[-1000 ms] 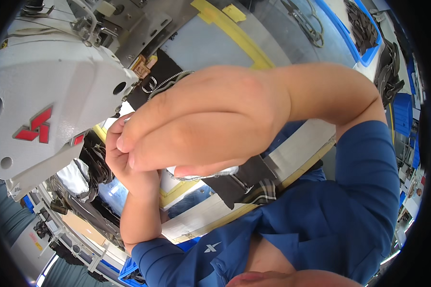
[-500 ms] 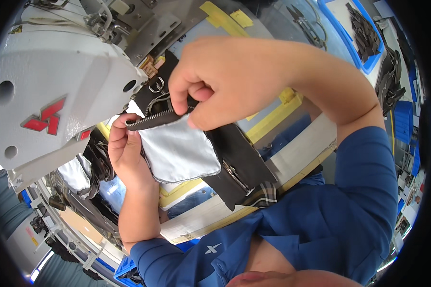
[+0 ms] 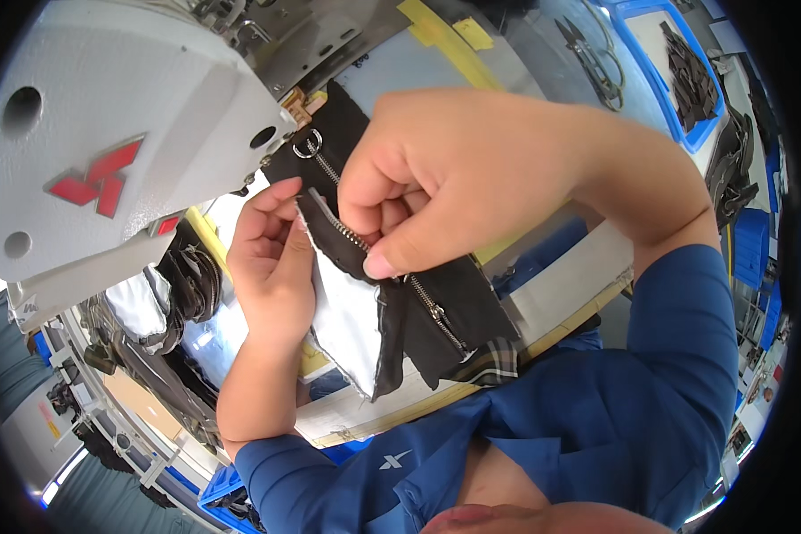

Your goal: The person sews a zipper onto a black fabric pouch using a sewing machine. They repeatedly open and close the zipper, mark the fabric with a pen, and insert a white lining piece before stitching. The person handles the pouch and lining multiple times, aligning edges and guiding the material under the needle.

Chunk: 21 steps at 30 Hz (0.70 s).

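Observation:
A small black fabric piece with white lining [image 3: 347,307] and a metal zipper along its edge is held between my hands. My left hand [image 3: 271,276] is closed on its left edge, thumb on the near side. My right hand [image 3: 454,178] pinches the zipper edge between thumb and fingers. Beneath lies a larger black fabric panel [image 3: 458,289] with another metal zipper [image 3: 438,313], its slider near the lower end. A metal D-ring [image 3: 308,142] sits at the panel's far end, beside the sewing machine [image 3: 151,133]. My right hand hides part of the panel.
Scissors [image 3: 587,58] lie at the far right, near a blue tray [image 3: 627,11] of dark strips. Yellow tape [image 3: 454,44] marks the tabletop. Stacked dark fabric pieces [image 3: 191,276] are left of my left hand; the machine head overhangs the left side.
The small piece has turned and folded, so its zipper edge slants down toward me and less white lining shows. Both hands have shifted right, my right hand also nearer to me.

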{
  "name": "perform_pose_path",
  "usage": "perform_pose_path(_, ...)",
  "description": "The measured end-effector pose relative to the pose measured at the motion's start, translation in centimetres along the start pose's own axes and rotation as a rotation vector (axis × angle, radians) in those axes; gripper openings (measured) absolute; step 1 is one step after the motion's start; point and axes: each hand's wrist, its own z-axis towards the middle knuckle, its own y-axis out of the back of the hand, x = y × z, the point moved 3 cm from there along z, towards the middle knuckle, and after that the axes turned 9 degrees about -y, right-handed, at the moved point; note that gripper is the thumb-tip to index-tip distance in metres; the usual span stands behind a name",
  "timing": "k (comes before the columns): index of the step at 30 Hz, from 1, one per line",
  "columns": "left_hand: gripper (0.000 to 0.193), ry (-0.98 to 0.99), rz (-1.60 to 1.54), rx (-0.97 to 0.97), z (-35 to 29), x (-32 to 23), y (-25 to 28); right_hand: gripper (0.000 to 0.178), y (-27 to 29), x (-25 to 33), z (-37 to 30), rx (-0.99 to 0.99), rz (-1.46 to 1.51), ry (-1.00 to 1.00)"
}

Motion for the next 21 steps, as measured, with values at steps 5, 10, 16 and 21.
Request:
perform_pose_path(5, 0.030, -0.065, 0.085, 0.075, -0.12, 0.11, 0.02, 0.024, -0.68, 0.02, -0.22, -0.003, 0.186, 0.036)
perform_pose_path(10, 0.028, -0.064, 0.093, 0.068, -0.21, -0.11, -0.21, 0.023, -0.84, -0.13, -0.12, 0.005, 0.223, 0.098)
perform_pose_path(16, 0.025, -0.092, 0.123, 0.060, -0.23, -0.20, -0.12, 0.018, -0.78, 0.04, -0.18, 0.013, 0.200, 0.083)
perform_pose_path(21, 0.024, -0.109, 0.118, 0.067, -0.24, -0.16, -0.04, 0.017, -0.76, 0.30, -0.55, -0.012, 0.156, 0.082)
